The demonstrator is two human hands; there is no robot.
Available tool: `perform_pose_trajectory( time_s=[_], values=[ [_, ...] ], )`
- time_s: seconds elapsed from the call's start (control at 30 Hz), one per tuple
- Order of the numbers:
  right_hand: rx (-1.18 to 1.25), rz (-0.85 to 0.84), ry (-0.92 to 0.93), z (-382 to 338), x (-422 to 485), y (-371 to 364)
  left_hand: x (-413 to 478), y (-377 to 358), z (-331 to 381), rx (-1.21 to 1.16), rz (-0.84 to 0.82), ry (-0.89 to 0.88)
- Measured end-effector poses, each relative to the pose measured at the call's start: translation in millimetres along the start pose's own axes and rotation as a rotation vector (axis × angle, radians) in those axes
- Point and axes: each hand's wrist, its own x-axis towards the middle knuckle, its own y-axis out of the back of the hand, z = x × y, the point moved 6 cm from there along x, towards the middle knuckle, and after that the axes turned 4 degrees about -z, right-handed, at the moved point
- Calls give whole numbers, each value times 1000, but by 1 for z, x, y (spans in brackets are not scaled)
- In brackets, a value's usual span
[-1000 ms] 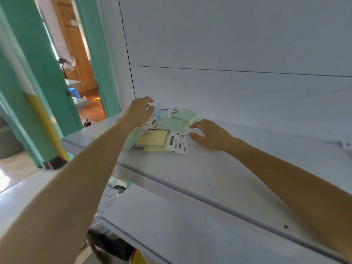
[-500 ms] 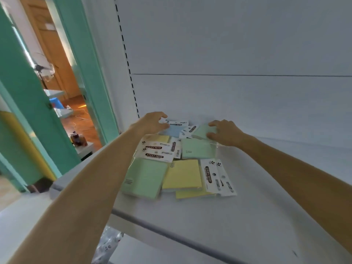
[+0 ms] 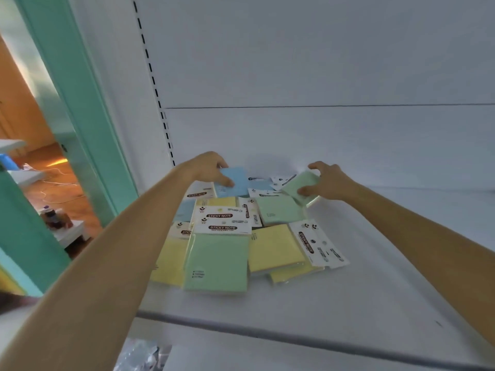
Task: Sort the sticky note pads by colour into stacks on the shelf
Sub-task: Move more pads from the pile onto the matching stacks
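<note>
White shelf (image 3: pixel 361 295), white back panel (image 3: pixel 321 62) behind; green door frame (image 3: pixel 88 124) beyond the left edge. Toward the shelf's back left corner: loose heap (image 3: pixel 217 263) of yellow, green and blue pads, overlapping, unsorted. Left grip (image 3: pixel 209 167): closed round blue pad (image 3: pixel 237 180) at heap's rear, thumb on top face. Right grip (image 3: pixel 330 180): pinching green pad (image 3: pixel 298 187) at heap's rear right, pad tilted.
</note>
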Motion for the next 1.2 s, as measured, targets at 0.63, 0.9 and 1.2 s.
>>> perform_pose_trajectory(
  time_s=[0.63, 0.9, 1.2],
  values=[
    [504, 260, 4, 40, -46, 39, -10, 7, 33, -735, 394, -169],
    [517, 389, -45, 120, -119, 95, 2, -37, 160, -741, 282, -279],
    [290, 473, -108, 273, -220, 196, -8, -118, 363, -885, 219, -383]
  ],
)
